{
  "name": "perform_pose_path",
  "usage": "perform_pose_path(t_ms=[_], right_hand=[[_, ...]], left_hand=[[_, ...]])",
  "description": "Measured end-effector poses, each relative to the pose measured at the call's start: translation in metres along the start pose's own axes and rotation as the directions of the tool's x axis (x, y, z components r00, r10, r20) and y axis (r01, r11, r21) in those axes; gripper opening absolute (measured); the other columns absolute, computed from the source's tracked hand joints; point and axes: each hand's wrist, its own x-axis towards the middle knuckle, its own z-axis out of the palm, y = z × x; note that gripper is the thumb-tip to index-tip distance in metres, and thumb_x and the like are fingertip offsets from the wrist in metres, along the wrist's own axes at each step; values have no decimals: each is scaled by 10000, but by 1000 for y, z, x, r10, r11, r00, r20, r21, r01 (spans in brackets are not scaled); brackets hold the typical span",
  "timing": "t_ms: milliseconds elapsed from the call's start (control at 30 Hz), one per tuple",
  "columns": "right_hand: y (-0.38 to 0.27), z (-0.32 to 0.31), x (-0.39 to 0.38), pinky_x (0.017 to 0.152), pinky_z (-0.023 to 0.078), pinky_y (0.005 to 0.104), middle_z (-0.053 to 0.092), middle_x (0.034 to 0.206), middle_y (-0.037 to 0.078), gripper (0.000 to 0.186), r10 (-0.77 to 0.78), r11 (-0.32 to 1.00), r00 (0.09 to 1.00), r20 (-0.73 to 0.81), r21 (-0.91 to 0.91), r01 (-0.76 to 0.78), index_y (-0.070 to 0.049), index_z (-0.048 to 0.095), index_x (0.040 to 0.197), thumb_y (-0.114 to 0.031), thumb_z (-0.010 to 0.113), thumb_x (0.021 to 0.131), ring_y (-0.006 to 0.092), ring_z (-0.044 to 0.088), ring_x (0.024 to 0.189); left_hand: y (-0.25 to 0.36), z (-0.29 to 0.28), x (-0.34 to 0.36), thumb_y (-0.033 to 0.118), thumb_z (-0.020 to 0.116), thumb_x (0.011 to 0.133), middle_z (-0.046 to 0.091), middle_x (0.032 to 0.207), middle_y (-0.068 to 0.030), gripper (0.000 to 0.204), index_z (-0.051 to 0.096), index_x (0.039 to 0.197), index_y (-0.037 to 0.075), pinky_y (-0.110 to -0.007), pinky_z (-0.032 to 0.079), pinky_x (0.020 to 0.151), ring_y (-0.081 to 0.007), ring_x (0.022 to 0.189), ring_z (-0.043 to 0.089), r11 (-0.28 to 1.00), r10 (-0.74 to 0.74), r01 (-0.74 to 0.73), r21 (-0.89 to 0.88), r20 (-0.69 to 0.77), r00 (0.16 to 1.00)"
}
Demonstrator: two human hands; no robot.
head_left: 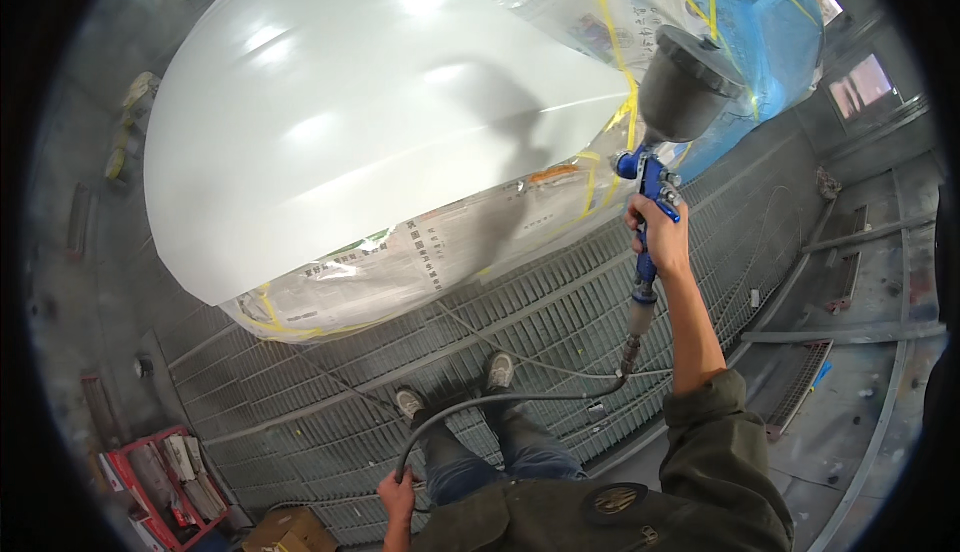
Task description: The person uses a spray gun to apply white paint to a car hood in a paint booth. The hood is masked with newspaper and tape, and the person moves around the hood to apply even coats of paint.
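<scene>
1. The room was a grey booth with a slatted metal floor (370,372); a red crate (118,472) of papers and a cardboard box (290,529) sat at the lower left.

2. A large pale panel (330,152), shaped like a car hood, filled the upper left. Printed paper masking (400,262) lined its near edge, blue film (765,42) covered the bodywork on the right, and yellow tape (631,100) ran along the seams.

3. The person's right hand (660,232) was wrapped around the handle of a blue spray gun (655,177), with no visible slack in the grip. Whether a finger was pressing the trigger could not be told.

4. The spray gun was raised near the panel's right corner, apart from it, its nozzle turned toward the panel. Its dark cup (680,92) stood on top, slightly tilted, and a shadow fell across the panel.

5. The left hand (397,495) was low, at the person's left side, its fingers closed around the dark hose (500,401), which curved across to the gun's lower end.

6. The masking looked finished, and the panel appeared evenly pale. No mist was visible, so how much coating was done or left could not be judged; the masking had yet to come off.
</scene>
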Motion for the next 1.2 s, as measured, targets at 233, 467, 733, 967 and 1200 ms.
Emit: perform_pose_path(t_ms=[233, 467, 733, 967, 1200], right_hand=[[1, 87, -58, 397, 329, 218, 510, 627, -4, 125, 75, 995, 980, 184, 58, -87, -56, 557, 826, -146, 607, 897, 60, 433, 475], [-2, 197, -119, 387, 297, 218, 490, 633, -21, 128, 125, 981, 939, 322, 104, -166, -33, 520, 877, -125, 604, 904, 42, 406, 474], [-3, 333, -191, 436, 324, 228, 479, 651, -17, 76, 31, 989, 902, 430, 118, -90, -82, 537, 832, -132, 559, 885, 59, 413, 543], [6, 460, -252, 566, 436, 287, 587, 826, 65, 449, -23, 999, 864, 502, 39, 4, -22, 449, 1260, -167, 618, 869, 129, 546, 700], [-12, 590, -306, 751, 489, 427, 626, 804, 258, 648, -154, 977, 804, 575, -32, 210, 19, 374, 1441, -83, 523, 818, 374, 633, 748]], left_hand=[[-58, -40, 9, 252, 666, 888, 636, 586, -93, 313, 719, 704, 5, -334, 475, 600, -161, 577, 609, 999, -45, 48, 25, -136, 990], [-144, -89, 5, 315, 637, 923, 644, 564, -84, 426, 692, 644, -2, -344, 489, 569, -180, 518, 609, 979, -198, 174, -110, -266, 943], [-241, -147, 1, 345, 613, 951, 647, 546, -98, 495, 666, 656, -50, -357, 497, 550, -175, 472, 599, 917, -397, 357, -176, -330, 857], [-327, -179, -5, 231, 614, 940, 547, 523, -117, 406, 542, 622, -11, -365, 480, 485, -200, 456, 570, 713, -690, 508, -484, -356, 630], [-373, -191, -7, 272, 635, 915, 482, 553, -125, 366, 502, 658, 49, -410, 372, 488, -202, 483, 464, 643, -766, 638, -423, -362, 532]])
